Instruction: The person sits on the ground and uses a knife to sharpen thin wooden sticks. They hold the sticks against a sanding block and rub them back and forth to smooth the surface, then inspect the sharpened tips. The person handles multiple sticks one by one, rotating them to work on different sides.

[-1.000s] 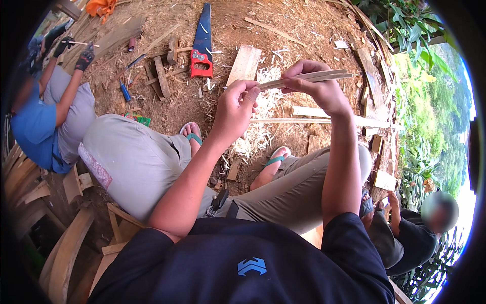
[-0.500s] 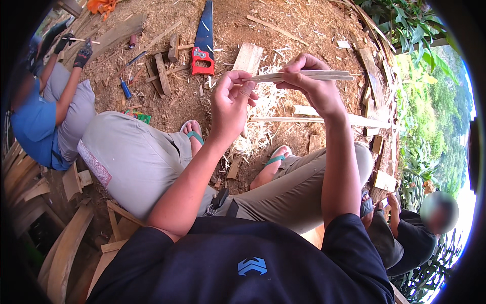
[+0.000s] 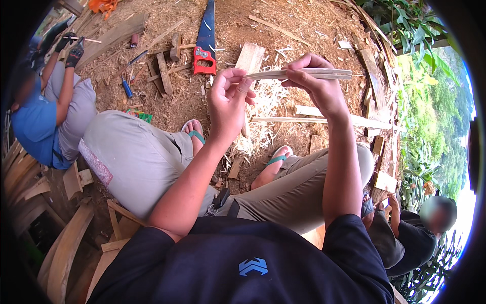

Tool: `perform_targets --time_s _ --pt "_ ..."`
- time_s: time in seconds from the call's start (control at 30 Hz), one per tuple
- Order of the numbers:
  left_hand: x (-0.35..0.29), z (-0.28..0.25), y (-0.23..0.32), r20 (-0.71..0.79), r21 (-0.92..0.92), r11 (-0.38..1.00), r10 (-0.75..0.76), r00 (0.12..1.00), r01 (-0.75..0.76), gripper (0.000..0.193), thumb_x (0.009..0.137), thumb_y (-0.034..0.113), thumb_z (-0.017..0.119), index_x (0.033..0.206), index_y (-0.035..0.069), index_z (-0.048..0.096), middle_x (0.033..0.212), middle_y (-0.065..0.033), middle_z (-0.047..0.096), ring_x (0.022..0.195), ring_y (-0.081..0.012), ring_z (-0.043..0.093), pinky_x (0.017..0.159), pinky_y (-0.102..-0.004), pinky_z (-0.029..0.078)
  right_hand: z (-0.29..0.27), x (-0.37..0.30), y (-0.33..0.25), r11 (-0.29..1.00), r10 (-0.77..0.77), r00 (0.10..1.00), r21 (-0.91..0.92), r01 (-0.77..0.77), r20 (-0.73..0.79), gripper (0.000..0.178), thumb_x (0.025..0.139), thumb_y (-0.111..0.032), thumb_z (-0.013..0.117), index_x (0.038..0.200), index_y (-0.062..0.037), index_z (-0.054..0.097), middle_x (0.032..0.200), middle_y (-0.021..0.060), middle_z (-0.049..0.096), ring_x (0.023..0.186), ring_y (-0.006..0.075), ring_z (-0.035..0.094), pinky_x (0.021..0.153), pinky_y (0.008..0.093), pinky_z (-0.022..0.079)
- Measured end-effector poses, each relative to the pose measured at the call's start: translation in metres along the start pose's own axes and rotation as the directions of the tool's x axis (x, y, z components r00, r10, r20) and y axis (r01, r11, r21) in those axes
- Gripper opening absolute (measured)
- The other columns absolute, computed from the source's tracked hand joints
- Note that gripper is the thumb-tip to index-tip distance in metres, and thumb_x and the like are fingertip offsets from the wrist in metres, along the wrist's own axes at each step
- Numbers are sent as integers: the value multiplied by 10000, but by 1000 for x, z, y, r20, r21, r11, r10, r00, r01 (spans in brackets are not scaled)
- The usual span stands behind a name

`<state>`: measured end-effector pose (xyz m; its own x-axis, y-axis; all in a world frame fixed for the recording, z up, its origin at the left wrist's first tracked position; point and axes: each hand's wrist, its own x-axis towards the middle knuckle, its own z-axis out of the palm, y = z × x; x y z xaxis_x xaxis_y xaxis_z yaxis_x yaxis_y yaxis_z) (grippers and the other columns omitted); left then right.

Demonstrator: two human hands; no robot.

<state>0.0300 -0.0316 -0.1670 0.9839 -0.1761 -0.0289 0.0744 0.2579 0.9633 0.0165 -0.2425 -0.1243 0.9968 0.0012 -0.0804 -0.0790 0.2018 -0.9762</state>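
Observation:
In front of me I hold a small bundle of thin, pale wooden strips (image 3: 334, 74) roughly level across both hands. The fingertips of my left hand (image 3: 228, 101) pinch the left end. Around the middle, the thumb and fingers of my right hand (image 3: 320, 85) are closed, and the strips' free ends stick out to the right, slightly apart. Past my hands lies a flat wooden board (image 3: 250, 57) among shavings. Below the bundle, a long pale strip (image 3: 291, 120) runs toward the right.
Beyond my left hand lies a red-handled saw (image 3: 205, 43), beside a wooden mallet (image 3: 175, 48) and a blue-handled tool (image 3: 126, 89). A gloved person (image 3: 38, 119) sits at far left holding a thin stick. Another person (image 3: 415, 238) is at lower right. Wood scraps and shavings cover the ground.
The strips have turned slightly in my fingers, and their right ends sit a little higher. My left hand has shifted slightly. Both hands keep their hold.

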Motion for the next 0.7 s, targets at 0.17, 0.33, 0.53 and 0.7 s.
perform_targets --time_s 0.17,0.33,0.53,0.7 --pt "0 -2 -1 28 25 999 -28 999 27 221 973 106 647 1147 -20 594 872 -49 654 692 -79 626 596 -217 513 1 -1 -4 998 25 1000 -52 -26 -20 149 894 -57 710 977 45 638 984 158 696 908 240 723 827 342 633" --pt "-1 1 2 13 26 999 -24 1000 24 191 976 106 642 1120 -18 617 860 -42 657 684 -74 619 594 -215 502 4 -2 -7 994 54 997 -89 -59 -52 196 888 -76 725 1004 60 646 973 157 702 893 229 726 812 326 630" --pt "-1 -1 -4 40 59 998 -24 999 22 193 974 107 646 1113 -25 623 857 -43 658 686 -75 619 596 -219 503 3 -1 -5 994 35 997 -103 -41 -66 194 890 -90 728 993 52 647 944 149 705 856 216 729 786 311 631" --pt "-1 0 -3 37 64 998 -19 999 17 159 974 94 646 1076 -28 635 846 -54 665 675 -78 621 569 -222 509 10 -1 -9 990 5 995 -142 -19 -98 204 901 -118 726 994 43 640 924 142 703 853 204 726 766 308 628"
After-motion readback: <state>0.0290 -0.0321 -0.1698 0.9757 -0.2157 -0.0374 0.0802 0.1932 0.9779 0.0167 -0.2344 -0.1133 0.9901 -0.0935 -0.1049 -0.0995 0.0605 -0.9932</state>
